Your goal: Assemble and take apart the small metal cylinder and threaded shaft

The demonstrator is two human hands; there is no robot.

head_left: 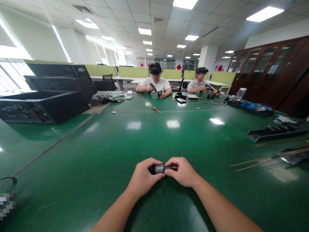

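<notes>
Low in the middle of the head view, my left hand is closed around a short grey metal cylinder, thumb below and fingers above. From the cylinder's right side runs a dark ribbed shaft, pinched between the thumb and fingers of my right hand. Both hands are close together, just over the green tabletop. The piece lies level between them. My fingers cover its two ends, so I cannot tell whether cylinder and shaft are joined.
An orange-handled screwdriver lies farther up the table. Black computer cases stand at the left. Thin brass-coloured rods and a black channel-shaped part lie at the right. Two people work with hand tools at the far edge.
</notes>
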